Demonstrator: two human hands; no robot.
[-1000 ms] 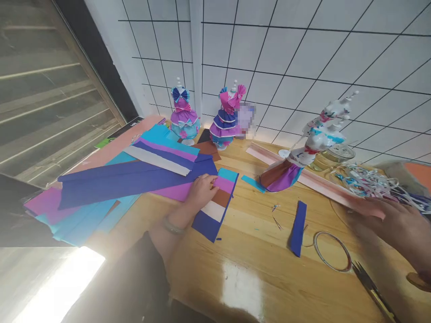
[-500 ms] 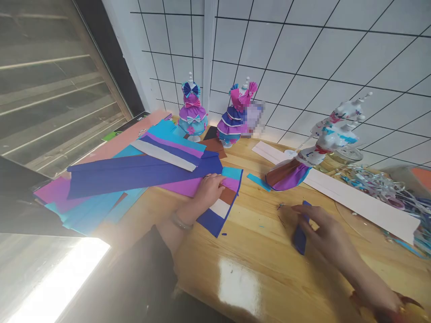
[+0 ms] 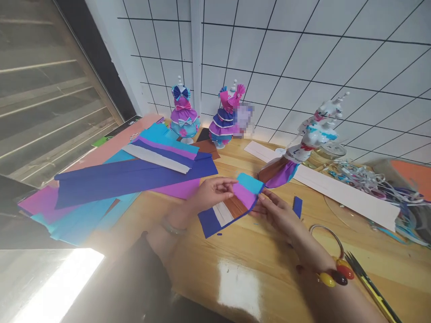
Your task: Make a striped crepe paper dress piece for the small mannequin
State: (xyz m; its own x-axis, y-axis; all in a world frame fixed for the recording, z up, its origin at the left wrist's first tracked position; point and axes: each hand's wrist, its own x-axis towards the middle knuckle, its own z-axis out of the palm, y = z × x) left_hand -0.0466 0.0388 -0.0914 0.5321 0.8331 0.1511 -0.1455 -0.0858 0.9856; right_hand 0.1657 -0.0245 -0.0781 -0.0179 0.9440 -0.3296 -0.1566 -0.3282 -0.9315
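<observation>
A striped piece of crepe paper (image 3: 248,188), in bands of light blue, violet, brown, white and dark blue, is partly lifted off the table. My left hand (image 3: 213,193) pinches its left edge near the violet band. At the right edge, which has a dark blue border, my right hand (image 3: 274,208) grips it between thumb and fingers. The lower white and dark blue end lies nearer the tabletop. Just behind stands a small dress form (image 3: 313,139) with a brown and violet paper skirt. A dark blue strip (image 3: 297,206) lies partly hidden behind my right hand.
Layered coloured paper sheets (image 3: 134,177) spread on the left. Two dressed figures (image 3: 184,114) stand by the tiled wall. A long pale strip (image 3: 346,195), a heap of ribbon scraps (image 3: 362,179), a wire ring (image 3: 328,229) and tweezers (image 3: 370,282) lie on the right.
My right hand has come from the far right, past the dark blue strip, to the striped paper and taken its right edge. The paper's upper end has risen and turned.
</observation>
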